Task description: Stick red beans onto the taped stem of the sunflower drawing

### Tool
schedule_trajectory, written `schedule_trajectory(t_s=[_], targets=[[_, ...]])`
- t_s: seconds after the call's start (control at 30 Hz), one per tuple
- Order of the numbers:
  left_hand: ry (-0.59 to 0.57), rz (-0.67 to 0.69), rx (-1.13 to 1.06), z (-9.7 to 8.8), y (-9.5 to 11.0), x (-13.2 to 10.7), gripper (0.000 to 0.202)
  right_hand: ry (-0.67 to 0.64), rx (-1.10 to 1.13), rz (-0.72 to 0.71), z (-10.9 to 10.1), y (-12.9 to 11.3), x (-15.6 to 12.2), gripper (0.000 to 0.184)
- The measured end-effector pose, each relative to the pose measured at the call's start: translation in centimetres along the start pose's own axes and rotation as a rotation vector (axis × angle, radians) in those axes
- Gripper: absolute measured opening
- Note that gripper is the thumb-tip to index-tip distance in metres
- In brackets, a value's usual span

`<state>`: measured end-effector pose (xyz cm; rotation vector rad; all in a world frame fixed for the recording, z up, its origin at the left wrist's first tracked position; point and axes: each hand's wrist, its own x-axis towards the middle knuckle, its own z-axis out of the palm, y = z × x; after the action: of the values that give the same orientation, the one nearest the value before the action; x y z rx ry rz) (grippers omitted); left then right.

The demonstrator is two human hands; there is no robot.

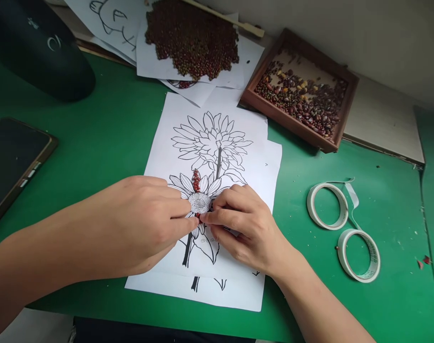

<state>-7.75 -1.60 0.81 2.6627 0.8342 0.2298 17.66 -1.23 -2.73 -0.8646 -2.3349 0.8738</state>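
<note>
A paper printed with line-drawn flowers [206,102] lies on the green table. One petal of the lower flower is filled with a row of red beans [196,181]. Just below that flower's dotted centre [200,203], a little red bean [198,216] shows between my fingertips. From the left, my left hand [156,224] is closed, its fingertips pressed at this bean. My right hand [241,224] meets it from the right, fingers curled and the index fingertip touching the same spot. Both hands cover parts of the lower flower.
Behind the paper, beans [193,38] are heaped on white sheets beside a wooden stick [250,29]. A wooden tray [291,116] holds mixed beans. Two tape rolls [327,226] lie on the right. A phone [16,162] and a black rounded object [41,47] are on the left.
</note>
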Motion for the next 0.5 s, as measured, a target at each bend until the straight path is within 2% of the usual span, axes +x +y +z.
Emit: schedule_trajectory(t_s=[0.1, 0.5], targets=[[-0.066, 0.043, -0.023, -0.06, -0.26, 0.01, 0.033, 0.003, 0.000, 0.000, -0.01, 0.00, 0.06, 0.019], [-0.098, 0.071, 0.063, 0.04, -0.18, -0.10, 0.028, -0.005, 0.000, -0.004, 0.01, 0.05, 0.04, 0.019]])
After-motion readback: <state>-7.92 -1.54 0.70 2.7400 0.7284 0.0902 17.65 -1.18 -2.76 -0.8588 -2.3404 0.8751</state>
